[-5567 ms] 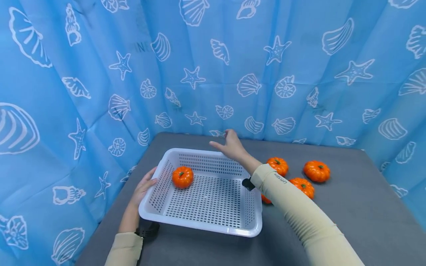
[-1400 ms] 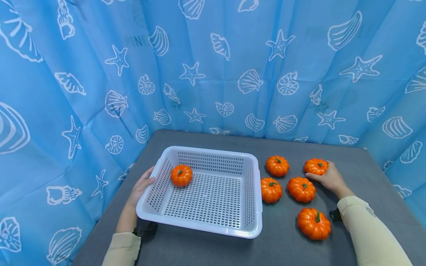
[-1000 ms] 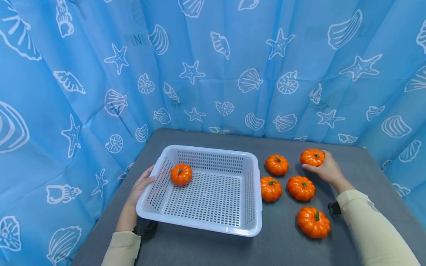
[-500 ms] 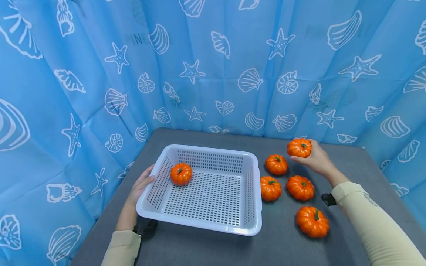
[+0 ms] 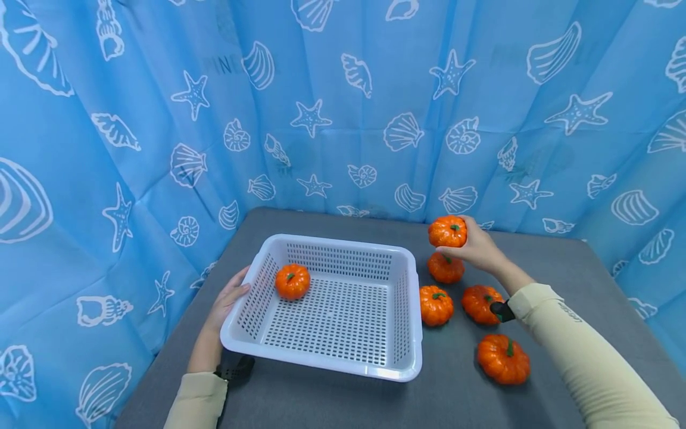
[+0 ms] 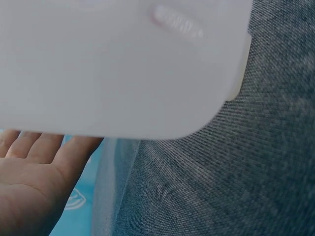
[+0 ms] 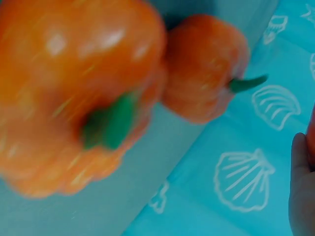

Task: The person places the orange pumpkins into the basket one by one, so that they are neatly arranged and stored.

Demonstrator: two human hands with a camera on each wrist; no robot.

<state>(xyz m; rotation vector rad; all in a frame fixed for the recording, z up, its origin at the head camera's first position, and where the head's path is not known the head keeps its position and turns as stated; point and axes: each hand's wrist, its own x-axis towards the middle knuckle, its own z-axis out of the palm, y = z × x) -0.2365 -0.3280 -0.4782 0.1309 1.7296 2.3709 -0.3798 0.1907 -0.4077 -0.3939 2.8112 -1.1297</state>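
My right hand (image 5: pixel 477 245) holds a small orange pumpkin (image 5: pixel 446 231) with a green stem, raised in front of another pumpkin (image 5: pixel 445 271) on the table. At the right edge of the right wrist view, only part of that hand (image 7: pixel 301 191) and a sliver of the held pumpkin show. My left hand (image 5: pixel 226 302) rests against the left wall of a white plastic basket (image 5: pixel 321 366), thumb at the rim. Its fingers look nearly straight in the left wrist view, their tips hidden behind the basket (image 6: pixel 108 83). One pumpkin (image 5: pixel 292 282) sits inside the basket, towards its left.
Right of the basket, more pumpkins lie on the grey table (image 5: pixel 429 393): one beside the basket wall (image 5: pixel 435 305), one (image 5: pixel 479 304) partly behind my right wrist, one nearer the front (image 5: pixel 502 358). A blue shell-print curtain (image 5: pixel 343 149) hangs behind and at the sides.
My right hand first reached over the basket, then moved right and took hold of the far-right pumpkin. It has lifted that pumpkin and carried it leftwards. My left hand has stayed at the basket.
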